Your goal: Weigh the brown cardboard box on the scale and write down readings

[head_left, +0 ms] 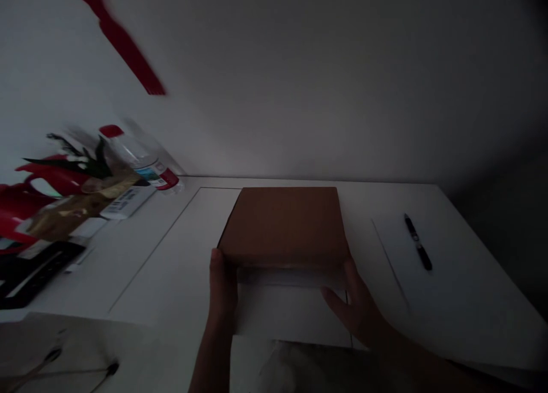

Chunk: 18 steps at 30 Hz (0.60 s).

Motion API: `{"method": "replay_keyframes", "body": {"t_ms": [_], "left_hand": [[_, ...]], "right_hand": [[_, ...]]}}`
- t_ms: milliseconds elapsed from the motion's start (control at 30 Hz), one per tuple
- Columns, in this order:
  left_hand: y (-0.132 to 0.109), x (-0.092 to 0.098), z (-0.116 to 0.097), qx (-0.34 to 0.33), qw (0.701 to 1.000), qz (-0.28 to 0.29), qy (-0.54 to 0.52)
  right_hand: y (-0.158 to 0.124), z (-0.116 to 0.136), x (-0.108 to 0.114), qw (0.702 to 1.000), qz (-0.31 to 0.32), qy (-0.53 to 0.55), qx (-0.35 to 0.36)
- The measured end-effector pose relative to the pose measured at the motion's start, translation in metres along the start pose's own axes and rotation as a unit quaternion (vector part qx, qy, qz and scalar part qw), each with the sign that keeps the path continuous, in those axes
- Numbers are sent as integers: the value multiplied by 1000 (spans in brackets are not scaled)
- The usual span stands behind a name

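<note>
A flat brown cardboard box (283,226) lies in the middle of a white table (462,301), with a white sheet or flap (282,310) under its near edge. My left hand (222,290) grips the box's near left corner. My right hand (357,307) holds the near right corner, fingers spread along the edge. The scene is dim.
A black marker pen (418,241) lies on the table to the right. At the left stand a clear water bottle with a red cap (137,156), red plant-like decorations (47,181) and dark flat items (34,270). A red object (124,41) hangs on the wall.
</note>
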<state>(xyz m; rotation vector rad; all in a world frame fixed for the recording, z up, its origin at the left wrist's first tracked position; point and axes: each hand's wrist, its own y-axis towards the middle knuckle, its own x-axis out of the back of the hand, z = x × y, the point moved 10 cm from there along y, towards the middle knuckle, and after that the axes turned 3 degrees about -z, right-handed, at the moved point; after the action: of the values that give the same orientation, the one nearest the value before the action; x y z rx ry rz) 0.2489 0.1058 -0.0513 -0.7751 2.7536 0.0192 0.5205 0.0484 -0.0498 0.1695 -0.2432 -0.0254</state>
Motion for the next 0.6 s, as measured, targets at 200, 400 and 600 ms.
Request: {"method": "replay_keyframes", "body": {"t_ms": [200,400,600], "left_hand": [[4,-3,-4,-17,1000,-1,-3],[8,-3,-35,-158,987,17,11],[-93,20,-103,-531,839,-93,74]], "right_hand": [[1,7,9,999,41,13,-2],[1,16,55,999,-5,6,38],[5,18,135,985,-87,-143,40]]}}
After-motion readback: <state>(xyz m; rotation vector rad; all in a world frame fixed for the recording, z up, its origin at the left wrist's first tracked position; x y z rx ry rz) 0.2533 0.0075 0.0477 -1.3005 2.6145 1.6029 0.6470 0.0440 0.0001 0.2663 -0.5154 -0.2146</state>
